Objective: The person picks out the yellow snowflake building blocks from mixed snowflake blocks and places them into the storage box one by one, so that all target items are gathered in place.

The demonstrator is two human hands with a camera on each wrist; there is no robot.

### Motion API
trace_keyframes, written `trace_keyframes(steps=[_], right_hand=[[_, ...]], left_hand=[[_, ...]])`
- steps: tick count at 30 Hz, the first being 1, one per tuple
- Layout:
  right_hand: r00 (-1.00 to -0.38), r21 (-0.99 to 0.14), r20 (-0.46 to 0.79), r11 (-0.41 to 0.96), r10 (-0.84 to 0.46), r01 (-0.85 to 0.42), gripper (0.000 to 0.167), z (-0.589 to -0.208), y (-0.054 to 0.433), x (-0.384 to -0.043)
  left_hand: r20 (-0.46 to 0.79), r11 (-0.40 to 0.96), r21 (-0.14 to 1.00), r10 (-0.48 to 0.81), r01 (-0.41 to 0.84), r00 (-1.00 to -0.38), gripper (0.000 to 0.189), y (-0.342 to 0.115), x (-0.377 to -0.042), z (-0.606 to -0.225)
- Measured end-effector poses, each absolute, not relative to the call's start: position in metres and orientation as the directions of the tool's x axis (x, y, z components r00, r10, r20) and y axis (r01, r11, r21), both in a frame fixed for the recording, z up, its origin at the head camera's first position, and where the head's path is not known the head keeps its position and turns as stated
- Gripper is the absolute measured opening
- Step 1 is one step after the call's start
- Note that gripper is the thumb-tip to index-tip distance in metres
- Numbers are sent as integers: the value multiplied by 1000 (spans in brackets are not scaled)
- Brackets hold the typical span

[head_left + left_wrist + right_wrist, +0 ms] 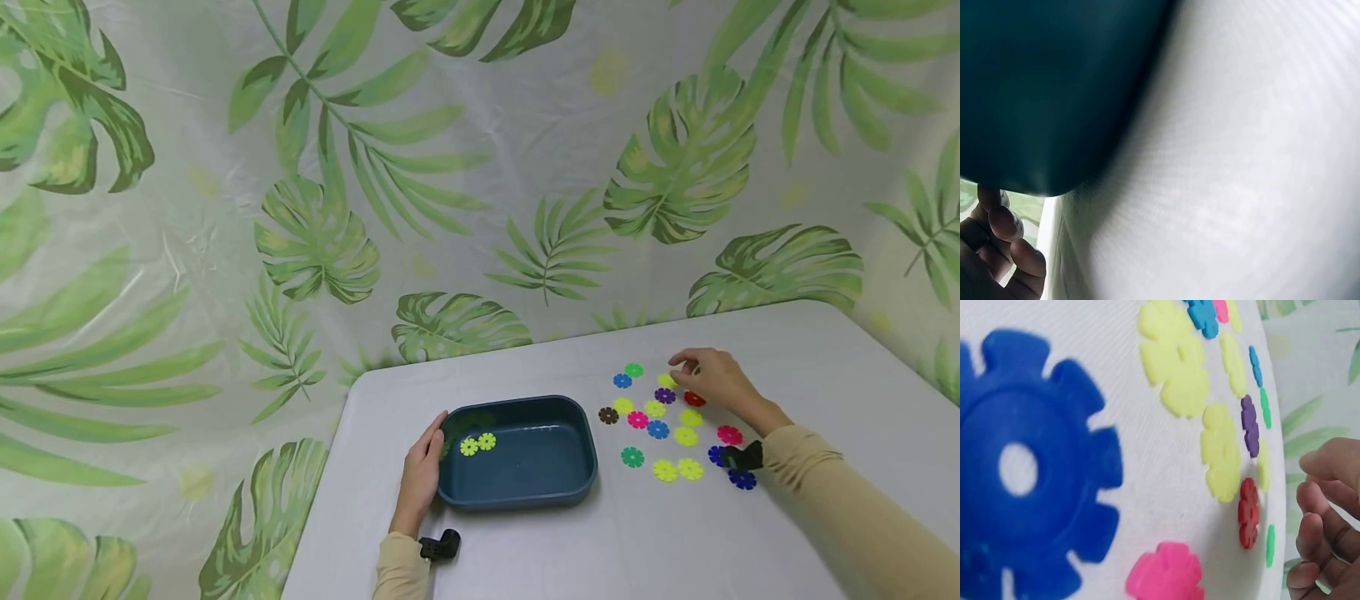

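Head view alone shows two yellow discs (477,444) inside tray (517,497).

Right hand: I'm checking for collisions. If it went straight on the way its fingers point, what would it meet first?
Probably the yellow disc at the fingertips of the right hand; next come the green disc and blue disc. Depth is unclear.

**Colours and patterns of the scene**

Surface (525,550): plain white. Tray (517,492): dark teal-blue, holding two yellow-green discs (477,443). At 3 o'clock from the tray lie notched discs (660,421) in yellow, pink, blue, green, purple, brown and red (694,399). Backdrop (450,167): pale cloth printed with green palm and monstera leaves. Sleeves (847,500): beige.
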State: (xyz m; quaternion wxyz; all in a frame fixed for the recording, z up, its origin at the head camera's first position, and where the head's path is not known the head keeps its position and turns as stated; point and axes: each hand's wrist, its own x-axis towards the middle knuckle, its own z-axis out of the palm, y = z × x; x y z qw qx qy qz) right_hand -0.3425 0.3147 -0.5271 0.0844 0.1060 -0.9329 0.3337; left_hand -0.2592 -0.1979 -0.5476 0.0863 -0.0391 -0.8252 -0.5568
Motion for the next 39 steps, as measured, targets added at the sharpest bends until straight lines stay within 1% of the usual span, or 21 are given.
trace_keyframes(steps=[6, 13, 19, 30, 39], right_hand=[[-966, -595, 216, 764, -146, -248, 32, -532, 320, -342], [-973, -599, 155, 767, -173, -232, 39, -532, 321, -341], [-975, -585, 122, 780, -185, -221, 44, -537, 322, -343], [-976, -580, 94, 786, -195, -212, 47, -536, 321, -346], [-975, -578, 93, 786, -204, -219, 41, -540, 320, -350]], left_hand=[[185, 376, 913, -33, 159, -982, 43, -198, -260, -548], [182, 382, 911, -37, 154, -983, 41, -198, -260, -548], [174, 382, 912, -32, 149, -984, 44, -198, -259, -547], [180, 382, 912, -38, 152, -983, 46, -198, -260, -545], [185, 388, 909, -40, 155, -982, 44, -198, -259, -547]])
